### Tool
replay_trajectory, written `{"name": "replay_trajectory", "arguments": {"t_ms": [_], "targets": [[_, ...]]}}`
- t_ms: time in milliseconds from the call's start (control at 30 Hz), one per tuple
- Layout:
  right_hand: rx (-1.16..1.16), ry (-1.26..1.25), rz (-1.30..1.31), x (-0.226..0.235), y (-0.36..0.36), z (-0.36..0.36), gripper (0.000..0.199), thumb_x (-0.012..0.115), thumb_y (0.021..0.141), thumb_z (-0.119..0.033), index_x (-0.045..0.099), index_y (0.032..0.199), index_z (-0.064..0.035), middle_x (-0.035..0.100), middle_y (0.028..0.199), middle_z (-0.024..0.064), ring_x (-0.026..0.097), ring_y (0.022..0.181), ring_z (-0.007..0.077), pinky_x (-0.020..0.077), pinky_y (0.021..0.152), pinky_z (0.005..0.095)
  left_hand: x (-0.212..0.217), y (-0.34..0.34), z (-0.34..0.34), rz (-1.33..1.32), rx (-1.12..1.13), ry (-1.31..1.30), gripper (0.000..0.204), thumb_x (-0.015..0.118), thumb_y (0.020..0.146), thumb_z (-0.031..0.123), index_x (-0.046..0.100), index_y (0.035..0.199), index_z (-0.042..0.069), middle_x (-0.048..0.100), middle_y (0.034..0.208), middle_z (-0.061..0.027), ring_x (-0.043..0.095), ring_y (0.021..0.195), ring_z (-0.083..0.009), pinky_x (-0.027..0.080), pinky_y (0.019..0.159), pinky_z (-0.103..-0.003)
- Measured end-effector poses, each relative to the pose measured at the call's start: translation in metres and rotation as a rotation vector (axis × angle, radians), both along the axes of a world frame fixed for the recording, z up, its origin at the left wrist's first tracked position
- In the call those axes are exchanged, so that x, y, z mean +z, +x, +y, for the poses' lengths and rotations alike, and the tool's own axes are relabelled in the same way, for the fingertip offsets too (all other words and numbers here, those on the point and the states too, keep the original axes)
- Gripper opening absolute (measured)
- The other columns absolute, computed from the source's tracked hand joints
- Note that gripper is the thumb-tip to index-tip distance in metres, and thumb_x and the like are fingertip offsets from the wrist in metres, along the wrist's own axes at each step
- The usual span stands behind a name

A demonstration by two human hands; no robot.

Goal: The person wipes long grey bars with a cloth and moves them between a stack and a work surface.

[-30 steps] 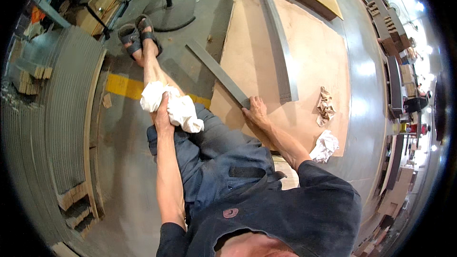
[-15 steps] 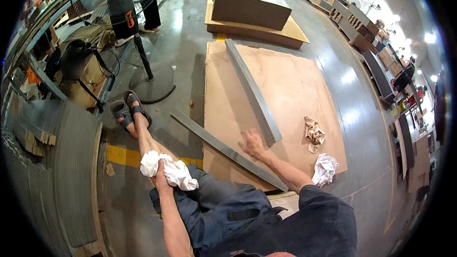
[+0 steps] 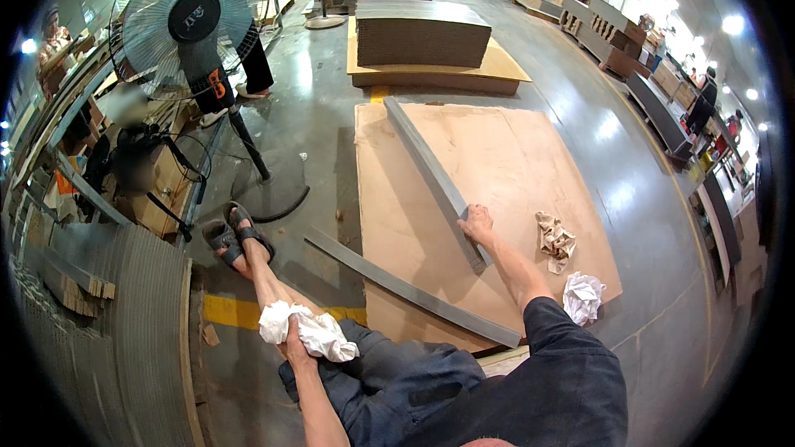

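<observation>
My left hand is closed around a crumpled white cloth, held over my leg at the lower left. My right hand has its fingers curled on the edge of a long stack of grey strips, near its closer end. The stack lies slantwise on a large brown board. A single long grey strip lies apart from it, closer to me, crossing the board's left edge.
Brown crumpled paper and a white crumpled cloth lie right of my arm. A standing fan is at the far left. Stacked grey panels sit beyond the board; more panels fill the left. Other people are in the background.
My right hand has moved from the gap between the stack and the single strip to the stack's right edge. The left hand keeps the white cloth. The whole view has shifted slightly.
</observation>
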State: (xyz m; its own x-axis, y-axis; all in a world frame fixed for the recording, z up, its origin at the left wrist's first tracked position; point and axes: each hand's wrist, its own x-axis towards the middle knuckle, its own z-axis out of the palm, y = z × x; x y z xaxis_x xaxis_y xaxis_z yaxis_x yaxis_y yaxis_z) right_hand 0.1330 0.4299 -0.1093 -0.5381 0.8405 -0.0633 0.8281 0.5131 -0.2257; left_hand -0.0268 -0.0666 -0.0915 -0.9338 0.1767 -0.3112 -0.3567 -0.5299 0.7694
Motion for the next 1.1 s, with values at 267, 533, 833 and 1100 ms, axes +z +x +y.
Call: {"name": "replay_trajectory", "arguments": {"t_ms": [267,533,833,1100], "targets": [[-0.086,0.081,0.059,0.004,-0.001,-0.009,0.053,0.070,0.072,-0.036,0.060,0.106,0.0027,0.059,0.109,0.0212,0.056,0.107,0.0354,0.0488,0.089,0.0459,0.000,0.002,0.000,0.012,0.009,0.006,0.046,0.065,0.086,0.004,0.049,0.129,0.005,0.060,0.116,-0.0107,0.061,0.102,-0.0250,0.053,0.084,-0.040],[0.024,-0.251,0.416,0.073,0.031,-0.071,0.053,0.060,0.070,-0.039,0.063,0.093,0.0092,0.064,0.087,0.0275,0.062,0.085,0.0397,0.0498,0.079,0.0438,-0.008,-0.001,-0.003,0.047,-0.033,0.070,0.046,0.063,0.090,0.023,0.049,0.129,0.003,0.059,0.121,-0.0107,0.058,0.108,-0.0266,0.049,0.092,-0.041],[0.516,-0.303,0.457,0.090,0.098,-0.200,0.048,0.068,0.072,-0.026,0.056,0.108,0.0046,0.055,0.099,0.0224,0.058,0.094,0.0343,0.0487,0.083,0.0408,0.028,-0.026,-0.012,-0.030,-0.200,0.281,0.048,0.058,0.092,0.036,0.051,0.125,0.003,0.060,0.118,-0.0108,0.059,0.107,-0.0271,0.050,0.090,-0.044],[1.073,-0.499,0.414,0.122,0.116,-0.252,0.052,0.069,0.075,-0.019,0.047,0.118,0.0016,0.050,0.109,0.0200,0.058,0.091,0.0397,0.0515,0.076,0.0441,0.079,-0.129,-0.060,0.016,0.038,0.101,0.053,0.060,0.086,0.042,0.054,0.123,0.005,0.059,0.116,-0.0127,0.058,0.102,-0.0294,0.048,0.090,-0.044]]}}
